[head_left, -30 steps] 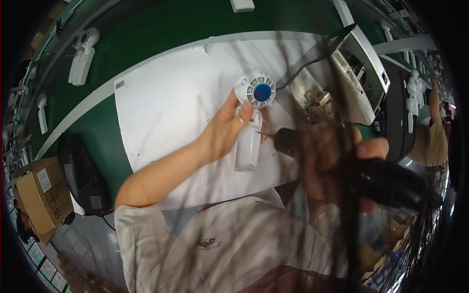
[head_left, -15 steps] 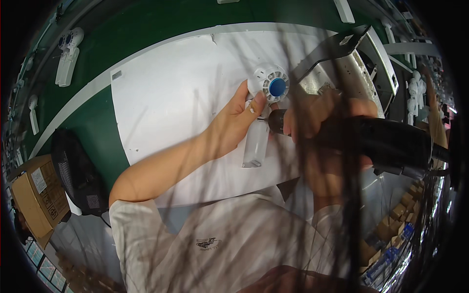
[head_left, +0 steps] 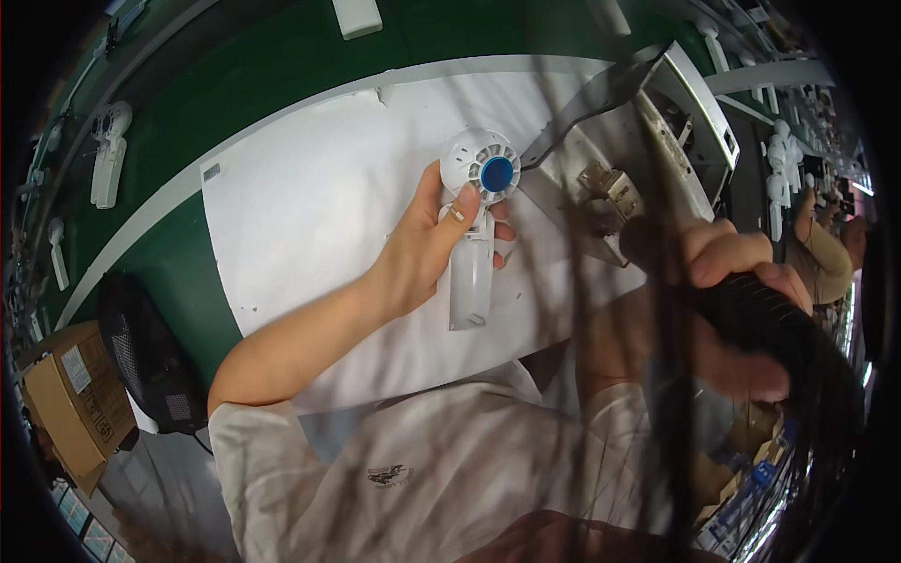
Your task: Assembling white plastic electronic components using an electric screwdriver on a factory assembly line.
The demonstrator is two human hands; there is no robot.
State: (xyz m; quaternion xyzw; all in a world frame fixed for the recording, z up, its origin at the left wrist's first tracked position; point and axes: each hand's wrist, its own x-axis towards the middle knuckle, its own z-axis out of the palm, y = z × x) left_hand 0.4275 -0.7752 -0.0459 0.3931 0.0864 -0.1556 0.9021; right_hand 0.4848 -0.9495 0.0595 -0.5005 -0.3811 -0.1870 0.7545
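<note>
"Inspector, what is obscured, left to right?"

"The left hand [head_left: 422, 235], near centre, is closed round the neck of the white plastic device with round vented head and blue disc [head_left: 473, 263], masking part of it; the head points to twelve o'clock. At three o'clock, blurred dark strands veil the right hand [head_left: 737, 258], curled round a black ribbed tool [head_left: 765, 319]; its tip is indistinct."

"Surface and room?"

"Brown cardboard box [head_left: 80, 399], eight o'clock; green surface [head_left: 178, 249], nine to twelve; flat white work surface [head_left: 319, 225], centre; grey metal fixture [head_left: 690, 188], two o'clock, partly veiled."
</note>
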